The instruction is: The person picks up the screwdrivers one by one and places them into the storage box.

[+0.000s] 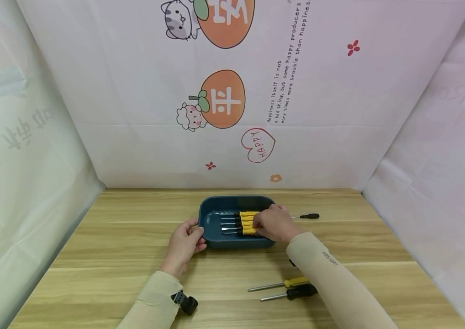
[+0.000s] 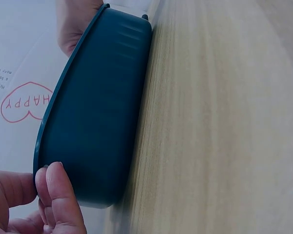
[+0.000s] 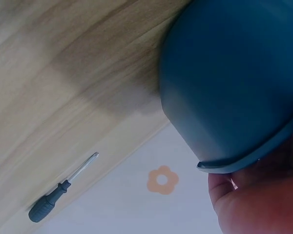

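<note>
A dark blue rectangular box [image 1: 236, 244] stands on the wooden table. Several screwdrivers [image 1: 250, 218] with yellow and black handles lie side by side in it, their metal shafts toward the left. My left hand [image 1: 183, 242] pinches the box's left end, with fingers on the outer wall in the left wrist view. Over the right end of the box reaches my right hand [image 1: 275, 223]. Its curled fingers are at the yellow handle of a screwdriver in the row; the box wall hides the fingertips in the right wrist view.
A small black-handled screwdriver [image 1: 309, 216] lies right of the box, behind the right hand. Nearer the front edge lie a yellow-handled screwdriver [image 1: 296, 282] and a black-handled screwdriver [image 1: 301, 291], partly under the right forearm. Printed white sheeting [image 1: 319, 151] encloses the table's back and sides.
</note>
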The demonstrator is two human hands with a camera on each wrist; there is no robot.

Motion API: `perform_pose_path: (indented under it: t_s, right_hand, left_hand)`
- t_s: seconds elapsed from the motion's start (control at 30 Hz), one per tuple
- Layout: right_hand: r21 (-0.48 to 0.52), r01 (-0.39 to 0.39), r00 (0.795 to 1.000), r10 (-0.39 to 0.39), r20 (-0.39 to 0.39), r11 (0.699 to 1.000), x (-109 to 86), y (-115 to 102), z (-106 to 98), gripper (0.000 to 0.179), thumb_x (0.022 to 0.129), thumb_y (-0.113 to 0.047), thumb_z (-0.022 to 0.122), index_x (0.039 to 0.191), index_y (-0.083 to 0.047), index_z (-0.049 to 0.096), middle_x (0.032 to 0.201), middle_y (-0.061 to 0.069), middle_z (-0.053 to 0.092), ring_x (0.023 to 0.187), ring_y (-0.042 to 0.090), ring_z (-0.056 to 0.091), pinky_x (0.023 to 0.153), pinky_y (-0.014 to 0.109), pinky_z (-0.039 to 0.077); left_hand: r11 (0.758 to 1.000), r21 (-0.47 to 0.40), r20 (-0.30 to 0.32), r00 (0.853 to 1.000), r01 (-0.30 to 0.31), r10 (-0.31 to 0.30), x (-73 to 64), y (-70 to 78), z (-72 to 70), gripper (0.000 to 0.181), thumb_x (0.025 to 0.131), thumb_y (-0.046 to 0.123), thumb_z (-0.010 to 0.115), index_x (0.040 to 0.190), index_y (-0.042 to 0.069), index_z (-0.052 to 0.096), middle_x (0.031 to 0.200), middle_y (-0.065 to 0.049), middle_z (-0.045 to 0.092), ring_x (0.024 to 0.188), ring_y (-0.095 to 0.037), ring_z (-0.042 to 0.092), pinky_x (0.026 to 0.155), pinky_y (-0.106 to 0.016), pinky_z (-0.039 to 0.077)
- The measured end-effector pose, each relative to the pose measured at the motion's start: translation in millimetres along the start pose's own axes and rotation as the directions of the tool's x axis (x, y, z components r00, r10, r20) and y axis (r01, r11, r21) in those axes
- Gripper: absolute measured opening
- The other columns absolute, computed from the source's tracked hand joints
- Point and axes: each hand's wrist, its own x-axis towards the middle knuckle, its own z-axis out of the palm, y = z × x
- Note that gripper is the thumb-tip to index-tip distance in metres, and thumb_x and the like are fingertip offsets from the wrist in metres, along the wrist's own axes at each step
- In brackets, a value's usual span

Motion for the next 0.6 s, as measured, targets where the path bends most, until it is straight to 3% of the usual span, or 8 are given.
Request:
perform_pose_path:
  t_s: [0.27,0.6]
  right_hand:
    - [-0.023,0.007,1.0,-0.008,-0.024,1.0,-1.4,-1.0,-0.3,0.012,0.089,-0.025,0.085,0.1,-0.024,0.081,0.097,-0.011,0.077,0.101,0.021,0.06,0.107,0.057,0.042]
    - [-0.063,0.004,0.999,-0.007,-0.038,0.998,-0.7,-2.7,0.9,0.011,0.088,-0.027,0.086,0.098,-0.025,0.082,0.094,-0.012,0.076,0.096,0.021,0.056,0.096,0.048,0.043]
  left_hand:
    - [1.0,-0.001,0.001,1.0,-0.001,0.001,-0.5,0.5,-0.1,0.043,0.106,0.011,0.058,0.147,0.0,0.054,0.1,-0.011,0.057,0.079,-0.016,0.062,0.069,-0.024,0.062]
    - [1.0,-0.002,0.004,1.0,-0.004,0.004,-0.6,-0.3,-0.4,0.043,0.106,0.012,0.059,0.147,0.0,0.054,0.099,-0.01,0.057,0.079,-0.016,0.062,0.069,-0.024,0.062]
